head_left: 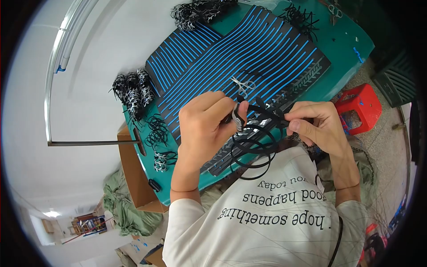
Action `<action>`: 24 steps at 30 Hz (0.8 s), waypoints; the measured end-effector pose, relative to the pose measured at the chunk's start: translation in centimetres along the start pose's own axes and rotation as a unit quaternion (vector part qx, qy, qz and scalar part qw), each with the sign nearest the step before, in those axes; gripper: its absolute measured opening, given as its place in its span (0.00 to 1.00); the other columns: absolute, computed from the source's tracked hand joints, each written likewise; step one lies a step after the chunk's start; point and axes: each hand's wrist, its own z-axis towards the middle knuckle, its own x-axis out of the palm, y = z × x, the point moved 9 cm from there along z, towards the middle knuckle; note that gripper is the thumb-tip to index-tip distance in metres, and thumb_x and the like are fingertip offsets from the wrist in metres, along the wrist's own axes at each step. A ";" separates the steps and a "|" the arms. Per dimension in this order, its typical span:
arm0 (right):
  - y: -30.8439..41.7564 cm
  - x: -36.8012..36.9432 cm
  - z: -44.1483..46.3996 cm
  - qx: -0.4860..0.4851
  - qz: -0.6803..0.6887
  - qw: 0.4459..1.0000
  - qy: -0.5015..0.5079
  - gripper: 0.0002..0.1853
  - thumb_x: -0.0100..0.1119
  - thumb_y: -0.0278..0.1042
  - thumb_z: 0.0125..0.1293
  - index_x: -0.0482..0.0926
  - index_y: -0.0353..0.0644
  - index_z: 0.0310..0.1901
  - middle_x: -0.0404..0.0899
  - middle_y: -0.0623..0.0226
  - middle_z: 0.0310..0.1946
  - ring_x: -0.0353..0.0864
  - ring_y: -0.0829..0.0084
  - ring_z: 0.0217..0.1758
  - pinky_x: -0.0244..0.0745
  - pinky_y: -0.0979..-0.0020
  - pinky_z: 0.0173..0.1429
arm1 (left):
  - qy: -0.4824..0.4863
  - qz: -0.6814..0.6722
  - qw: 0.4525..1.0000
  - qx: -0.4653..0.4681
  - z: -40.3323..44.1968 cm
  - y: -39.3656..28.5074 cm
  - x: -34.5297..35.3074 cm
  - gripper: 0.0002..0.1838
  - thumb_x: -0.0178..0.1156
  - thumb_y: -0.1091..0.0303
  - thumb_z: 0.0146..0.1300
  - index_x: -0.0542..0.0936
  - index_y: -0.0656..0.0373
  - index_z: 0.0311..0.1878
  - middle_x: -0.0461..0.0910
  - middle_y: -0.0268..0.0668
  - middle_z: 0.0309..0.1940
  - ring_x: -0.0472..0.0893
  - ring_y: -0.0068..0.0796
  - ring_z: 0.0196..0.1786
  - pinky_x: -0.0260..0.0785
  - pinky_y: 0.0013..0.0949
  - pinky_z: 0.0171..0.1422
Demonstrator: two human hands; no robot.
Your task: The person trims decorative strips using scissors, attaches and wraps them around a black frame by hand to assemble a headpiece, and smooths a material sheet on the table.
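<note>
My left hand [209,127] is closed in a fist on a black cord [251,177], which runs across toward my other hand. A grey-and-black patterned band [239,119] shows at its thumb side. My right hand [318,122] pinches the same cord between thumb and fingertips, where several strands bunch together. Loose loops of cord hang below, between both hands and in front of my white shirt. Just beyond the hands, small scissors [243,84] lie on a black sheet with blue stripes [262,49]. Exactly how the cord is crossed or knotted, I cannot make out.
Bundles of black-and-white cord [131,91] lie on the green table [344,49], with more cord [158,131] nearby. Another pair of scissors [335,12] is at the far right. A red stool [359,109] stands right of the table, a cardboard box [133,173] at its left.
</note>
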 end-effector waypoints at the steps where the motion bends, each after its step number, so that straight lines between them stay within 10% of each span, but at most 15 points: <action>1: 0.0 0.0 0.0 0.001 0.000 1.000 0.000 0.08 0.58 0.23 0.56 0.79 0.33 0.38 0.76 0.60 0.26 0.64 0.84 0.13 0.56 0.84 0.13 | -0.010 0.015 1.000 0.010 0.0 -0.3 -0.1 0.14 0.65 0.75 0.44 0.67 0.62 0.16 0.59 0.32 0.12 0.58 0.25 0.15 0.48 0.27 0.19; 14: -1.4 -0.3 1.7 0.041 -0.125 0.990 -0.054 0.03 0.58 0.22 0.53 0.78 0.33 0.25 0.74 0.70 0.15 0.72 0.84 0.18 0.62 0.84 0.21 | 0.057 0.150 0.980 0.117 0.1 -2.7 0.7 0.10 0.66 0.70 0.43 0.72 0.57 0.21 0.64 0.29 0.14 0.67 0.22 0.17 0.53 0.25 0.21; 17: -2.2 -0.1 2.2 0.107 -0.055 0.991 -0.049 0.05 0.58 0.22 0.52 0.77 0.34 0.21 0.74 0.71 0.14 0.72 0.84 0.18 0.62 0.84 0.21 | 0.190 -0.265 0.941 -0.095 0.5 2.6 0.9 0.08 0.65 0.69 0.45 0.75 0.59 0.24 0.71 0.28 0.16 0.71 0.17 0.21 0.55 0.22 0.22; 24: -3.0 1.6 3.3 0.125 -0.015 0.992 -0.019 0.08 0.59 0.25 0.54 0.75 0.35 0.20 0.75 0.69 0.15 0.73 0.83 0.18 0.65 0.83 0.22 | 0.208 -0.423 0.854 -0.219 -2.6 4.5 8.2 0.12 0.62 0.66 0.52 0.73 0.63 0.22 0.70 0.30 0.20 0.68 0.15 0.23 0.55 0.22 0.25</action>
